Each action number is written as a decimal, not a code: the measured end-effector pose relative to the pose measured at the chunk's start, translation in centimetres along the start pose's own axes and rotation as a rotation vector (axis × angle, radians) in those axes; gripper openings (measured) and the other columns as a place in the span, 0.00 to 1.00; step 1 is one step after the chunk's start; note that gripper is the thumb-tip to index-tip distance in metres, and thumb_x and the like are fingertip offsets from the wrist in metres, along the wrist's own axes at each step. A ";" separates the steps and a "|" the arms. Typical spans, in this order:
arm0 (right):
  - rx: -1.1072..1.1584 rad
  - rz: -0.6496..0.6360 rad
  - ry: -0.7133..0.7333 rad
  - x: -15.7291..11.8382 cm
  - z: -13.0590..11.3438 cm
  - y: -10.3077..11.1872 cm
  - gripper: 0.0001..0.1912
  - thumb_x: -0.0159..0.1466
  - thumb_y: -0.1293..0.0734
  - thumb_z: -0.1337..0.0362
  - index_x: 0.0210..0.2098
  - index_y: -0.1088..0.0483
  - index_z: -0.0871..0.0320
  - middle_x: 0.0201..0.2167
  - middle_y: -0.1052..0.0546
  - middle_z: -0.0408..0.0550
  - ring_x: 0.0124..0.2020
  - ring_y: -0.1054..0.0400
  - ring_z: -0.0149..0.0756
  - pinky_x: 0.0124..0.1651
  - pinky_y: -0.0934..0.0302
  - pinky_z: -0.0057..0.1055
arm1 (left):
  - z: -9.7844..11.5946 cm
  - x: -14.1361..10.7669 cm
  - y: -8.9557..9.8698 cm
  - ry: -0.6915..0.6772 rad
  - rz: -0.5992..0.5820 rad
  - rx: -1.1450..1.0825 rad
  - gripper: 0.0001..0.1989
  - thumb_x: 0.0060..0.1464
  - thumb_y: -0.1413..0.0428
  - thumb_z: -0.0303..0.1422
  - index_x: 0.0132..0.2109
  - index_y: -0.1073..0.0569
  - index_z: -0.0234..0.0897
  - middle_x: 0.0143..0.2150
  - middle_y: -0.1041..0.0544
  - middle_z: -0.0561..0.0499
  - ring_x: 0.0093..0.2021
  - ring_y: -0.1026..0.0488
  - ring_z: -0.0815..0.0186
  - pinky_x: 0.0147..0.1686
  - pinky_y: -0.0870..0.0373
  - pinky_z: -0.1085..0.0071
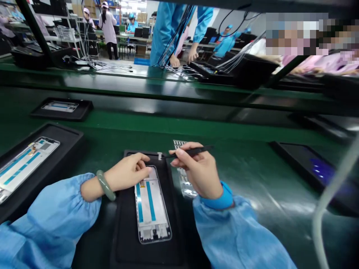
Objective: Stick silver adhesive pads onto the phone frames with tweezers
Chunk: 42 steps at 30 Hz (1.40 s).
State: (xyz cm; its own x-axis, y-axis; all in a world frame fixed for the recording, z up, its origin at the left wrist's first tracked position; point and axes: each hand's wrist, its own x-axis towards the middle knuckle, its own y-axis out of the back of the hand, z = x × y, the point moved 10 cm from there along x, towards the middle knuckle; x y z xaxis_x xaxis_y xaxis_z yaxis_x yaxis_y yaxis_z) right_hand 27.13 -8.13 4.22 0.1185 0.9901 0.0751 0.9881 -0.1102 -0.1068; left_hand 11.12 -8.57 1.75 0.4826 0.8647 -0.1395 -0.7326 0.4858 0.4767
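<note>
A phone mid-frame, silvery with two blue strips, lies in a black tray in front of me. My left hand is at its top end, the thumb touching the frame and the fingers loosely apart. My right hand grips black tweezers that point left. At their tip, above the tray's far end, is a small light-grey piece. Partly under my right hand lies a sheet of small stickers or parts, on the green bench.
More black trays with phone frames stand left and far left. At right is a tray with a dark, bluish-lit panel. A pale cable hangs at the right edge. Co-workers stand beyond the bench.
</note>
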 end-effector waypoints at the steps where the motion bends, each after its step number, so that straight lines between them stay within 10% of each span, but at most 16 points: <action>1: 0.053 -0.010 -0.061 0.3 1.3 -0.6 0.16 0.51 0.27 0.59 0.33 0.35 0.57 0.29 0.22 0.45 0.22 0.28 0.29 0.28 0.31 0.27 | -0.1 -0.4 1.1 -0.045 0.082 0.124 0.16 0.54 0.49 0.36 0.48 0.33 0.32 0.37 0.27 0.47 0.36 0.29 0.64 0.38 0.31 0.65; 8: 0.136 -0.082 -0.273 0.0 6.9 -3.5 0.18 0.51 0.26 0.59 0.35 0.36 0.58 0.29 0.22 0.44 0.25 0.27 0.30 0.31 0.29 0.27 | -1.5 -3.2 0.7 -0.270 0.189 0.449 0.16 0.56 0.47 0.37 0.49 0.38 0.36 0.52 0.31 0.43 0.57 0.37 0.56 0.57 0.43 0.52; 42: -0.295 -0.069 -0.056 -1.0 5.3 -3.8 0.14 0.55 0.30 0.55 0.30 0.36 0.57 0.23 0.28 0.42 0.21 0.27 0.34 0.26 0.31 0.28 | -2.0 -3.9 -0.5 -0.259 0.125 0.488 0.10 0.58 0.48 0.36 0.46 0.34 0.38 0.55 0.33 0.46 0.61 0.42 0.60 0.62 0.51 0.51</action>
State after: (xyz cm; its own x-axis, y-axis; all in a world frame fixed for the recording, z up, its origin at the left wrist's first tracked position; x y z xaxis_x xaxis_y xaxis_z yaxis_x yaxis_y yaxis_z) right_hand 22.74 -8.27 -0.69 0.0529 0.9985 0.0167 0.9802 -0.0551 0.1900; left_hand 8.65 -11.96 0.35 0.5537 0.8222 0.1318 -0.5142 0.2131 0.8308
